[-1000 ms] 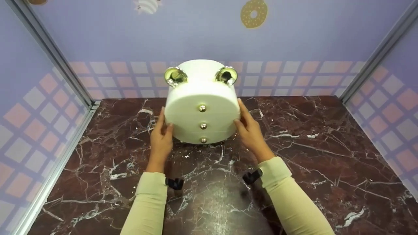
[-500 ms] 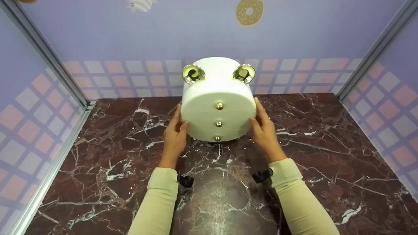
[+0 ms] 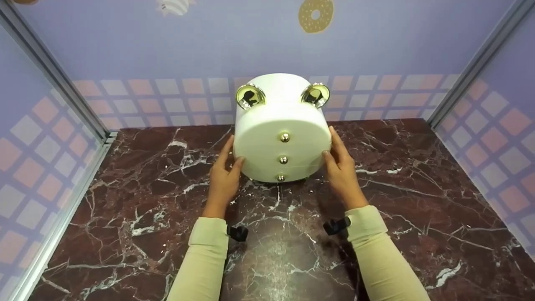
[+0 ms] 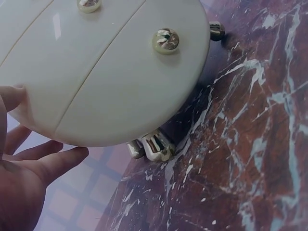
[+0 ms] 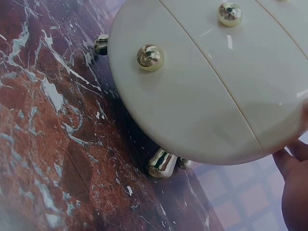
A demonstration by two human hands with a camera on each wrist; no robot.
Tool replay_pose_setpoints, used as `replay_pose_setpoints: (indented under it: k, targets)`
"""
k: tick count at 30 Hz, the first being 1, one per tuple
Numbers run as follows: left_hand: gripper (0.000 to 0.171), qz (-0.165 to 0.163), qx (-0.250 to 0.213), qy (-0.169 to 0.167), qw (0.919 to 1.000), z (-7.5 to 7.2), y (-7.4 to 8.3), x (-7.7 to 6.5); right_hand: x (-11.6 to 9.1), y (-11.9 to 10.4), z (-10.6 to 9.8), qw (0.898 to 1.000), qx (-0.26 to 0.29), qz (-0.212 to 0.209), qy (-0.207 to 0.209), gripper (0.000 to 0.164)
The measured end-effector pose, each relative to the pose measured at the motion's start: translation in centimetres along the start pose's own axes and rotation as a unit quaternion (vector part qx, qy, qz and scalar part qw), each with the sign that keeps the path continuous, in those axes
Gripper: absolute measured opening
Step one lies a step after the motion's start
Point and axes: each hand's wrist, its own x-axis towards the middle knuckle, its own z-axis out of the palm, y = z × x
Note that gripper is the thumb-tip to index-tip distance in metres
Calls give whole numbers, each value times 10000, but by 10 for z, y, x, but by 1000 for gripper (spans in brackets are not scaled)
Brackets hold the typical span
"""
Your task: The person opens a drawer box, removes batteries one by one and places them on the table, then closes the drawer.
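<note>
A cream-white rounded drawer box [image 3: 267,144] stands toward the back of the marble tabletop, with two gold ears on top. Three gold ball knobs [image 3: 284,137] run down its front, and thin seams part the drawers. My left hand [image 3: 223,179] holds its left side, thumb on the front edge and fingers along the side. On the opposite side my right hand [image 3: 342,175] grips it the same way. In the left wrist view a gold foot [image 4: 158,146] is right at the marble surface; the right wrist view has another gold foot [image 5: 162,163]. The back of the box is hidden.
Dark red marble tabletop [image 3: 418,200] with white veins spreads around the box. Close behind is a lilac wall [image 3: 188,50] with a checked band and a doughnut print. Side panels [image 3: 37,167] with metal edge rails bound the left and right.
Both hands have moved the drawer box to the right, mostly in the first half second, with only a slight shift since. The head view has turned a little, and both hands keep their hold.
</note>
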Motion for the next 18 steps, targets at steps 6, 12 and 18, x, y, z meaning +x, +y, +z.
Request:
replay_pose_setpoints:
  k: [6, 12, 18]
  targets:
    - [65, -41, -169, -186, 9997, 0, 0, 2, -1, -6, 0, 9995, 215, -109, 187, 55]
    - [77, -5, 83, -276, 9996, 3, 3, 9, -7, -29, 2, 9986, 56, -172, 492, 44]
    - [81, 69, 23, -420, 9991, 7, 6, 12, -7, -30, 2, 9966, -53, 4, 824, 37]
